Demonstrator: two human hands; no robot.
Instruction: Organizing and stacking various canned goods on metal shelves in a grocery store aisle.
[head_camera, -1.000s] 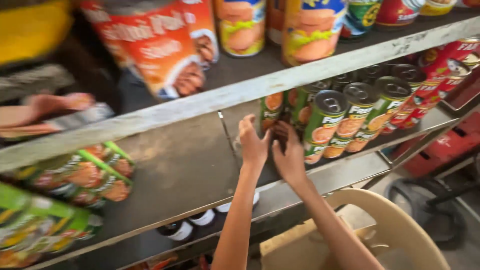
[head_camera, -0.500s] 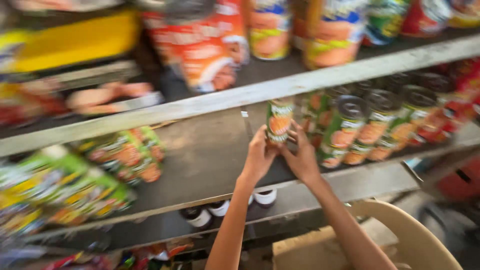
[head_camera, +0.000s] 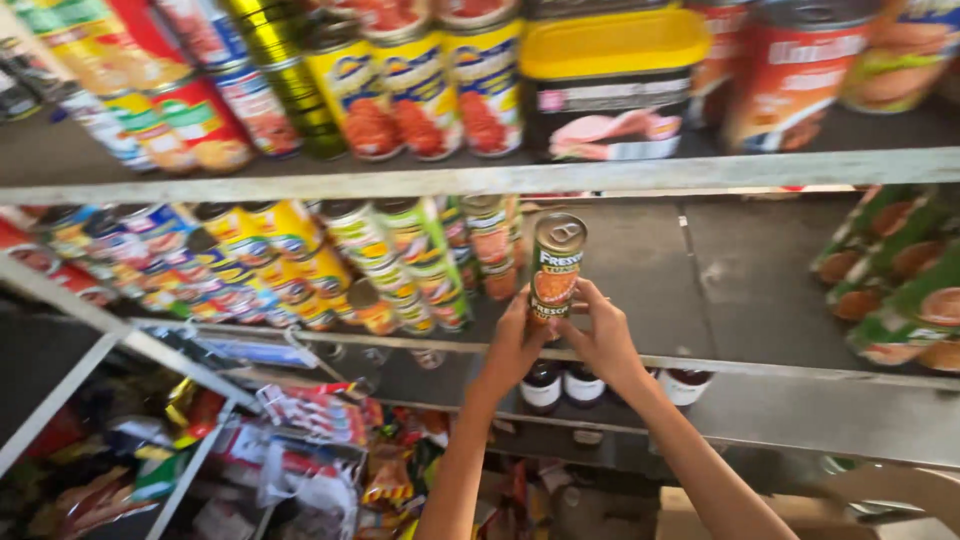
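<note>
Left hand (head_camera: 512, 345) and right hand (head_camera: 600, 338) gripping one can (head_camera: 556, 268) upright, fingers closed around it; shelf (head_camera: 720, 290) at three o'clock.

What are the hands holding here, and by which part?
Both hands, left hand and right hand, hold one upright green-and-orange can by its lower sides, above the shelf edge.

Green-and-orange labelled can (head_camera: 556, 268); pull-tab lid; tilted slightly; raised before the middle shelf (head_camera: 640, 260).

Hidden and cut-off parts

The lower part of the green-and-orange labelled tin can (head_camera: 556, 270) is being covered by the left hand (head_camera: 513, 345) and right hand (head_camera: 604, 340); both forearms are being cropped by the bottom edge.
</note>
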